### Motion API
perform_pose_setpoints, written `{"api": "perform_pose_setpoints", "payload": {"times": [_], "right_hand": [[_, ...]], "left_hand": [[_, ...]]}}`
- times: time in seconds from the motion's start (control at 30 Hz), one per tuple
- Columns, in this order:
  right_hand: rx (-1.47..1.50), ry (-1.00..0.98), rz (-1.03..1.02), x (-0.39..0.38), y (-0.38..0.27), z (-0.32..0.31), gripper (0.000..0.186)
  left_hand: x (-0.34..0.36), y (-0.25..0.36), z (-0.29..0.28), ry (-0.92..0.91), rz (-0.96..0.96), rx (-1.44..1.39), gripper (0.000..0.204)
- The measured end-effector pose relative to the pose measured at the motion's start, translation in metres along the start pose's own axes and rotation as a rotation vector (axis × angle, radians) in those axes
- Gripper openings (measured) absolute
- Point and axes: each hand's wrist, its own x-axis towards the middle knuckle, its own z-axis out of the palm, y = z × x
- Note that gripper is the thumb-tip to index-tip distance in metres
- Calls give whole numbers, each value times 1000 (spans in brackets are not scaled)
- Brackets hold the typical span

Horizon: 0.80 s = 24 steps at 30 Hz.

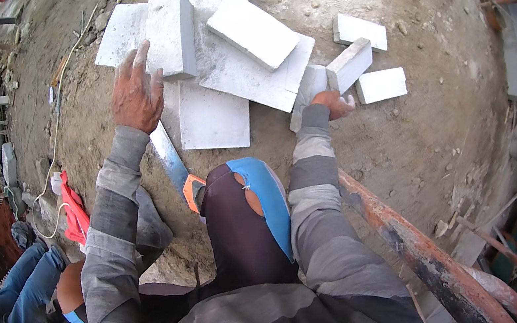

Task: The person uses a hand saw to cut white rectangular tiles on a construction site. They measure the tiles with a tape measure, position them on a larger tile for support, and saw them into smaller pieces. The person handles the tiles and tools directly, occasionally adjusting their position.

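My left hand (pixel 138 91) is open, its fingers spread and pointing forward. Its fingertips lie over the lower edge of a thick white block (pixel 166 31) and the pale slab (pixel 120 34) beside it. My right hand (pixel 334 103) points to the right with its fingers slightly curled and nothing visible in them. It is at the lower end of a small tilted block (pixel 350 64), and its wrist overlaps another narrow block (pixel 310 87). A handsaw (pixel 168 156) with an orange handle rests on the ground beside my knee, its tip partly behind my left hand.
More white slabs (pixel 217 122) lie overlapped ahead, one loose block (pixel 254 31) on top. Two small blocks (pixel 382 85) (pixel 360 32) sit at the right. A rusty, worn beam (pixel 419 252) slants along my right side. A cable (pixel 61 105) and red cloth (pixel 74 209) are at the left.
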Motion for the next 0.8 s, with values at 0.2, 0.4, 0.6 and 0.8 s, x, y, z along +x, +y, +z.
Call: {"api": "perform_pose_setpoints", "payload": {"times": [0.2,0.4,0.6,0.8], "right_hand": [[-461,-196,99,57,41,41,50],[-562,-287,134,109,90,62,71],[-509,-353,-116,189,106,41,68],[-298,-279,209,36,59,38,62]], "left_hand": [[25,-39,42,-180,272,156,61],[46,-56,12,-392,353,143,62],[67,-43,7,-470,502,-10,65],[55,-71,-16,-484,447,113,71]]}}
